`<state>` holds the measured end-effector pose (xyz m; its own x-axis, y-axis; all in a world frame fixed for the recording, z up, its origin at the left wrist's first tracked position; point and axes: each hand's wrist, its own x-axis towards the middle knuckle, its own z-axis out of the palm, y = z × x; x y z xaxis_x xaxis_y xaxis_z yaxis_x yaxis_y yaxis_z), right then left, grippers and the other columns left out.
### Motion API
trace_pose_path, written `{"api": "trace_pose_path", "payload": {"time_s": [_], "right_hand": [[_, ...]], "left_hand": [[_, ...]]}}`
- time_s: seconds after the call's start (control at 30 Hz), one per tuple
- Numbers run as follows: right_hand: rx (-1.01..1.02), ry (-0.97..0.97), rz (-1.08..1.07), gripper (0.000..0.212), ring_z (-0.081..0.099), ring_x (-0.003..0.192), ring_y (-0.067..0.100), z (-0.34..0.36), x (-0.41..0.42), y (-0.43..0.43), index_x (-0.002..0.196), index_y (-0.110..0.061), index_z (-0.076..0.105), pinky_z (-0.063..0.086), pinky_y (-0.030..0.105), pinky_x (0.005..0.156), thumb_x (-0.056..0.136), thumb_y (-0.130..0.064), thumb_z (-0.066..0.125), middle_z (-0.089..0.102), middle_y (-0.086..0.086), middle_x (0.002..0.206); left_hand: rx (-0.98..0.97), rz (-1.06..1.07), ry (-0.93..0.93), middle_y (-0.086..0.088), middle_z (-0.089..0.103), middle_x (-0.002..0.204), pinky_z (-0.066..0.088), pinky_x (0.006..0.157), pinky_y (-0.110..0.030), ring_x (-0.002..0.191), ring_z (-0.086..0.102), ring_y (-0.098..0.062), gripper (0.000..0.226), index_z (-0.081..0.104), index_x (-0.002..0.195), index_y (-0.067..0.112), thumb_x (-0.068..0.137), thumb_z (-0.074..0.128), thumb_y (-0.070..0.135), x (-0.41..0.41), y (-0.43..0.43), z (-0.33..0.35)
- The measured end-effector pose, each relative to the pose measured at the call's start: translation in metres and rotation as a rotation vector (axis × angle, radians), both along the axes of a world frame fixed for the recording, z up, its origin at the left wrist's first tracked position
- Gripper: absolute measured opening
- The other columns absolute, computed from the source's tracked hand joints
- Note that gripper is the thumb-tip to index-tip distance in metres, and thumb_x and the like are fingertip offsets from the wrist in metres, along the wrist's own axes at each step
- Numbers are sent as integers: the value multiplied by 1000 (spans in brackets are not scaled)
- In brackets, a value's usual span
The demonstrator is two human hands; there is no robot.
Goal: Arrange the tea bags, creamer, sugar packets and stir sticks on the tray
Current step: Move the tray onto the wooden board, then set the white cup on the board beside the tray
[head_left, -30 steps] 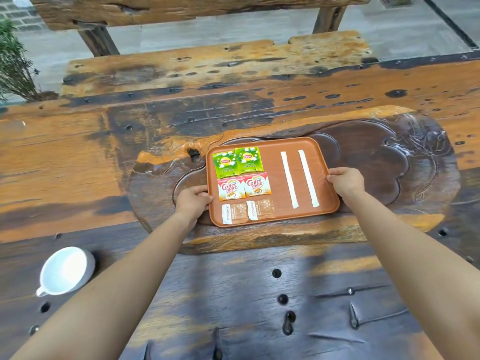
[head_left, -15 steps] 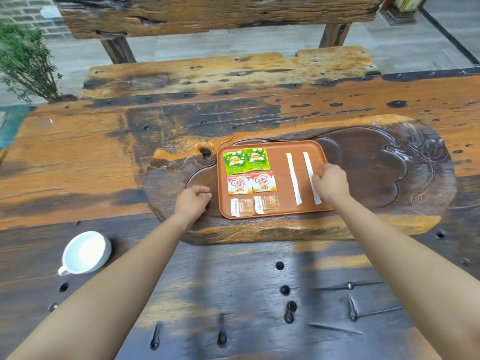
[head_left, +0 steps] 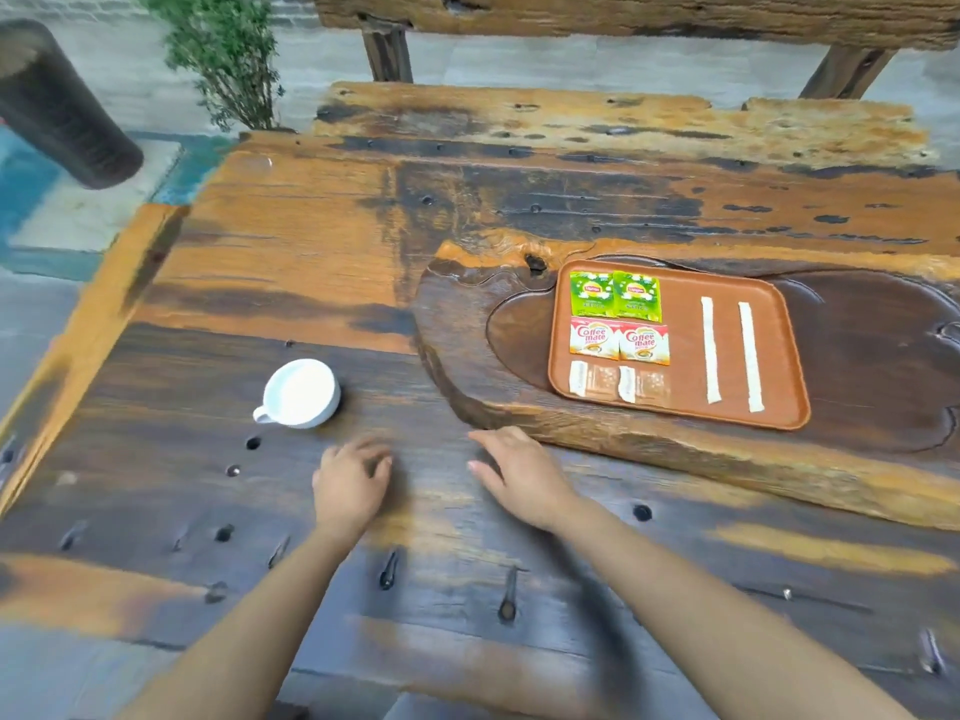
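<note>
A brown tray (head_left: pixel 784 356) rests on a carved wooden slab (head_left: pixel 467 324) at the right. In its left half lie two green tea bags (head_left: pixel 615 296), two creamer packets (head_left: pixel 619 341) below them, and two sugar packets (head_left: pixel 618 381) in the front row. Two white stir sticks (head_left: pixel 730 356) lie side by side in the right half. My left hand (head_left: pixel 350 485) and my right hand (head_left: pixel 522 475) hover low over the dark table in front of the slab, both empty, with fingers spread and slightly blurred.
A white cup (head_left: pixel 300 393) stands on the table left of the slab, just beyond my left hand. A wooden bench (head_left: pixel 597 116) runs along the far side. A potted shrub (head_left: pixel 228 54) and a dark cylinder (head_left: pixel 57 106) are at the far left.
Both hands have let go of the tray and drawn back to the table in front of the slab. The view has swung left, so the tray now sits at the right.
</note>
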<state>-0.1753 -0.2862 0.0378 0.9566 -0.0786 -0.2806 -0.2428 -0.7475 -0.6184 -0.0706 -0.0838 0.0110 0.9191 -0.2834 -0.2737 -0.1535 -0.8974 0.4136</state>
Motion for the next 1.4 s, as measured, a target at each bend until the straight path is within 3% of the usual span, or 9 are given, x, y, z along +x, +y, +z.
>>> {"api": "trace_pose_path", "payload": {"time_s": [0.1, 0.23, 0.33, 0.5, 0.67, 0.8, 1.0, 1.17, 1.4], "right_hand": [[-84, 47, 114, 57, 14, 144, 17, -30, 0, 20, 147, -19, 26, 10, 33, 118, 97, -45, 35, 26, 2, 156], [-305, 94, 121, 74, -5, 147, 21, -68, -4, 34, 150, -23, 11, -9, 37, 117, 88, -64, 15, 4, -1, 161], [-444, 50, 111, 73, 11, 146, 24, -81, -11, 40, 148, -19, 21, 0, 42, 115, 91, -62, 6, 20, 4, 158], [-472, -21, 78, 69, 12, 146, 23, -91, -13, 41, 149, -19, 21, 5, 45, 115, 92, -57, 26, 20, 3, 158], [-478, -51, 70, 68, 12, 146, 23, -94, -14, 41, 149, -19, 21, 4, 44, 116, 92, -56, 28, 19, 3, 158], [-485, -68, 66, 68, 12, 146, 23, -94, -15, 41, 149, -19, 21, 4, 44, 116, 92, -56, 29, 20, 3, 158], [-476, -76, 57, 68, 14, 146, 24, -95, -16, 41, 148, -19, 22, 3, 44, 116, 92, -55, 29, 20, 2, 158], [-482, -68, 54, 67, 13, 147, 24, -94, -15, 41, 149, -20, 21, 4, 45, 115, 92, -56, 29, 19, 1, 158], [-501, -67, 9, 67, 15, 146, 23, -92, -12, 26, 148, -20, 24, 5, 45, 115, 92, -56, 31, 21, 1, 157]], "left_hand": [[120, 76, -15, -7, 46, 145, 34, 106, -44, 132, 37, -33, 37, 60, 123, 20, 88, 56, 30, 3, 33, -8], [110, 157, -16, -9, 26, 155, 21, 114, -43, 142, 22, -30, 57, 37, 142, 18, 90, 51, 37, 11, 63, -19], [-46, 345, 21, -18, 23, 154, 16, 117, -43, 142, 19, -34, 62, 24, 146, 7, 93, 47, 31, 27, 78, -25], [-305, 644, 94, -16, 27, 153, 27, 113, -39, 137, 31, -31, 57, 12, 148, 7, 97, 37, 19, 67, 82, -13], [-770, 820, 330, -15, 49, 122, 56, 74, -27, 97, 56, -21, 40, 39, 133, 4, 99, 30, 23, 102, 77, -14], [-908, 825, 370, -11, 55, 120, 56, 76, -22, 105, 62, -23, 37, 39, 130, 4, 99, 36, 24, 105, 72, -20], [-1068, 873, 386, -7, 62, 114, 58, 72, -21, 90, 67, -11, 18, 55, 110, 10, 94, 47, 11, 113, 66, -25], [-1196, 846, 397, 2, 74, 77, 59, 78, -29, 75, 73, -11, 9, 60, 85, 12, 89, 56, 5, 107, 52, -17], [-1284, 640, 452, -6, 64, 94, 58, 81, -27, 76, 69, -10, 9, 59, 87, 12, 93, 52, 12, 116, -21, 18]]}}
